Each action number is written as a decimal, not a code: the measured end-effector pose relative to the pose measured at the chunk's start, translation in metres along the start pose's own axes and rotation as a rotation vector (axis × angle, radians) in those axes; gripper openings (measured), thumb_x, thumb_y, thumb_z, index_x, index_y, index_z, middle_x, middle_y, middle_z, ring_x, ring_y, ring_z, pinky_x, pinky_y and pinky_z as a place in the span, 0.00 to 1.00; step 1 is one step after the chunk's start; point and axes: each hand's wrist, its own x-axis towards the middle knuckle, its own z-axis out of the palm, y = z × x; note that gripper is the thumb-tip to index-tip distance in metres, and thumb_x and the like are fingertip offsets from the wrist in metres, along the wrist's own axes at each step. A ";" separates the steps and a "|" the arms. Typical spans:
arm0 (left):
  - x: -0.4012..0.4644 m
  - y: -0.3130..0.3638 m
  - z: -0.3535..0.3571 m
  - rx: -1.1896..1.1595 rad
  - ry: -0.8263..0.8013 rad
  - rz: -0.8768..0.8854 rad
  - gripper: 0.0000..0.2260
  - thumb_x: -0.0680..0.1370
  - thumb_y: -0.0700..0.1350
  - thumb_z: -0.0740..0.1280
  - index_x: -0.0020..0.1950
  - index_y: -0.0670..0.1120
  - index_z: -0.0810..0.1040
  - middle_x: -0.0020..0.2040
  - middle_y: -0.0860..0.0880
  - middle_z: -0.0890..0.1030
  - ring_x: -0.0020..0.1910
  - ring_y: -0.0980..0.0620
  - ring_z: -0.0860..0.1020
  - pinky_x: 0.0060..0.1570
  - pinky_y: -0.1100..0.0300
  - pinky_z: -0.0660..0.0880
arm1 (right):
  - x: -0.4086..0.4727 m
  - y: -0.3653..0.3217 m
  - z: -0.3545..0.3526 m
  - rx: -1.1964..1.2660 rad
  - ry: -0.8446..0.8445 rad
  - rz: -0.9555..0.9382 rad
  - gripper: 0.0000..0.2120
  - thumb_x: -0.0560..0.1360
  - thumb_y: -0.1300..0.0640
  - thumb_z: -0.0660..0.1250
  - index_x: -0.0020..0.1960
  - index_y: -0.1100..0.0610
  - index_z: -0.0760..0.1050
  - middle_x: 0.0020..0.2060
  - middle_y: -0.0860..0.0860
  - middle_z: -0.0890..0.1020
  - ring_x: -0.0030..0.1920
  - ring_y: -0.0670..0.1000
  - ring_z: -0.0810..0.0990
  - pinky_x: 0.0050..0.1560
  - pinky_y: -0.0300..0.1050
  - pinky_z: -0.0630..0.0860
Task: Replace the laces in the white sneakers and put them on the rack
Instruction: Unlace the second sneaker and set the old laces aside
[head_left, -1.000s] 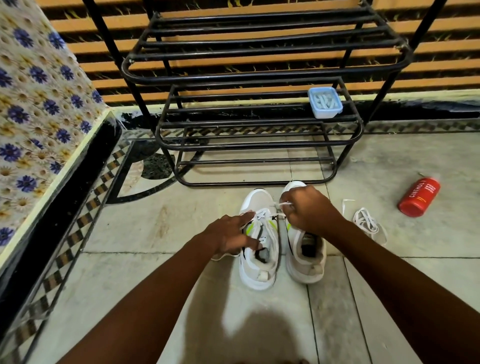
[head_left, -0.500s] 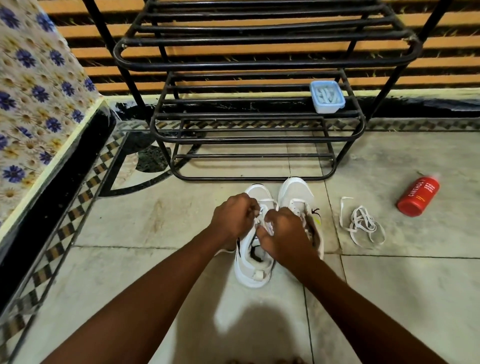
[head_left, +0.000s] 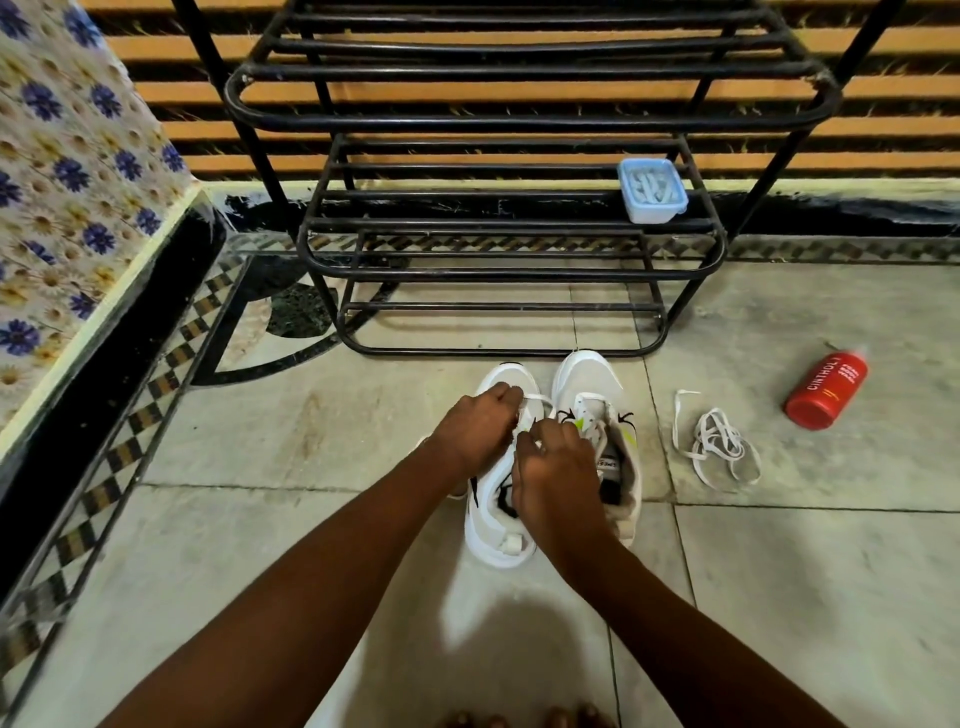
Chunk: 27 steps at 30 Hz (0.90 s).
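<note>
Head view: two white sneakers (head_left: 597, 384) side by side on the tiled floor (head_left: 260, 519), just in front of the black rack (head_left: 519, 270). Left hand (head_left: 478, 431) and right hand (head_left: 556, 473) curled over the left sneaker (head_left: 498, 551), pinching its white lace (head_left: 537, 399). Loose lace (head_left: 719, 447) right of the pair; red bottle (head_left: 826, 389) lying beyond. Blue box (head_left: 652, 189) at the middle shelf's right end.

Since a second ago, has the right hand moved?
Yes. The right hand has shifted from over the right sneaker to the left sneaker, away from the loose lace on the floor.
</note>
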 end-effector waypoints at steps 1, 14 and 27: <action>-0.001 0.000 0.001 -0.096 0.044 -0.058 0.08 0.82 0.41 0.61 0.60 0.44 0.70 0.58 0.43 0.78 0.52 0.37 0.79 0.43 0.53 0.64 | 0.000 0.000 0.000 0.008 -0.001 0.006 0.10 0.64 0.62 0.70 0.45 0.62 0.79 0.44 0.59 0.78 0.45 0.62 0.77 0.46 0.53 0.75; -0.001 -0.011 0.012 -1.232 0.217 -0.539 0.03 0.76 0.44 0.70 0.47 0.47 0.78 0.43 0.46 0.86 0.40 0.49 0.83 0.46 0.54 0.78 | 0.001 0.002 0.012 0.236 -0.123 0.083 0.27 0.66 0.58 0.48 0.57 0.67 0.77 0.49 0.63 0.80 0.50 0.64 0.81 0.54 0.51 0.80; 0.001 -0.012 0.015 -1.623 0.312 -0.919 0.09 0.85 0.37 0.63 0.45 0.44 0.75 0.36 0.44 0.76 0.30 0.53 0.73 0.31 0.61 0.73 | 0.003 0.003 0.028 0.301 -0.112 0.171 0.30 0.66 0.64 0.50 0.65 0.71 0.73 0.62 0.68 0.76 0.65 0.68 0.76 0.65 0.57 0.76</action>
